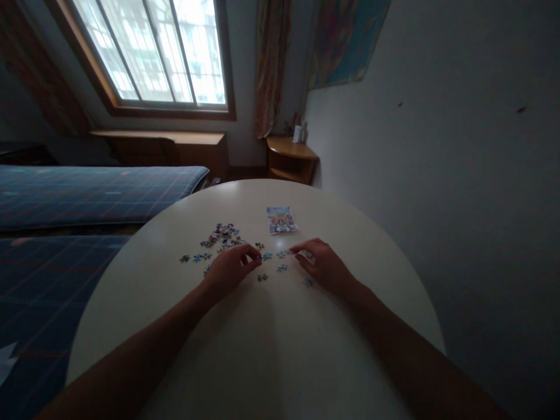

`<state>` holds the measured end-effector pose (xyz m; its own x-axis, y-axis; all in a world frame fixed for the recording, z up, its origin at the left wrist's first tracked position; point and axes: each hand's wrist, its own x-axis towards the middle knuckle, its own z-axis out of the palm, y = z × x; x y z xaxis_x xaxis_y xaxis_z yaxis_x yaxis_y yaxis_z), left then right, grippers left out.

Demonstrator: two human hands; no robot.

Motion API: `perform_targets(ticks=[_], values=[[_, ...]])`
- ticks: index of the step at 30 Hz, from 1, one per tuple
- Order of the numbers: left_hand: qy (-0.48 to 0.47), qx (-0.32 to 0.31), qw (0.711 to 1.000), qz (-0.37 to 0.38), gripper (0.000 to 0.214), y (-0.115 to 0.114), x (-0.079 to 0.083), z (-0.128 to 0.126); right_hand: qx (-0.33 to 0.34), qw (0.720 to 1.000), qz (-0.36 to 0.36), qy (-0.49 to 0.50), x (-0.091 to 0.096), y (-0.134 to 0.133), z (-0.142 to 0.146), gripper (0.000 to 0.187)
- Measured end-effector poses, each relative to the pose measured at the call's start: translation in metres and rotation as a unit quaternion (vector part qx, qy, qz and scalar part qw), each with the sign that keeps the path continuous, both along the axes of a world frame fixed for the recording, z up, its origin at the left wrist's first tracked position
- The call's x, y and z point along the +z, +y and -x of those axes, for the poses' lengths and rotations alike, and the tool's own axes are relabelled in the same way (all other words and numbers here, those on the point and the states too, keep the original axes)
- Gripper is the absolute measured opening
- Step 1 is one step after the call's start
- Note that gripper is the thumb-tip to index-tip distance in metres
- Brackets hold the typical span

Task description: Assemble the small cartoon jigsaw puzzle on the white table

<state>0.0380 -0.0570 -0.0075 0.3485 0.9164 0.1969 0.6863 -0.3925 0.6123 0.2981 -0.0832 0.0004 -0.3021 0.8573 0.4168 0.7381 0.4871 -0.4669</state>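
My left hand (234, 265) is closed in a pinch, thumb and forefinger on a small blue jigsaw puzzle piece (266, 256) lying on the white table. To its right, my right hand (321, 265) has thumb and forefinger nearly together at the edge of a pale jigsaw puzzle piece (288, 252), partly hidden by the fingertips. Between the hands lies another light blue piece (281, 255). Nearer to me are loose single pieces, among them a dark one (262, 277), a light one (282, 268) and one below my right hand (308, 282).
A heap of mixed puzzle pieces (224, 234) lies beyond my left hand, with a few strays (196, 258) to its left. A printed picture sheet (281, 220) lies farther back on the round white table (271, 350). Beds stand left, a wall right.
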Motion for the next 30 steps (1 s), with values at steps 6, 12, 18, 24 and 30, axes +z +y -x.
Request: perform_targets(ticks=[6,12,18,24,30], values=[[0.024,0.018,1.0,-0.001,0.014,0.003,-0.001,0.003,0.019,1.0,0.017,-0.016,-0.001,0.004,-0.017,0.018],[0.049,0.034,0.998,0.016,0.02,0.01,-0.005,0.01,0.044,0.998,0.012,-0.039,-0.007,0.004,-0.019,0.018],[0.08,0.039,0.996,0.027,0.021,0.01,-0.005,0.011,0.087,0.993,-0.007,-0.081,-0.009,-0.006,0.004,0.029],[0.096,0.037,0.995,0.002,0.02,0.006,-0.002,0.006,0.109,0.986,-0.007,-0.124,-0.013,-0.006,0.022,0.05],[0.084,-0.002,0.996,-0.025,0.018,0.005,-0.002,0.003,0.13,0.98,0.038,-0.147,-0.01,-0.004,0.025,0.058]])
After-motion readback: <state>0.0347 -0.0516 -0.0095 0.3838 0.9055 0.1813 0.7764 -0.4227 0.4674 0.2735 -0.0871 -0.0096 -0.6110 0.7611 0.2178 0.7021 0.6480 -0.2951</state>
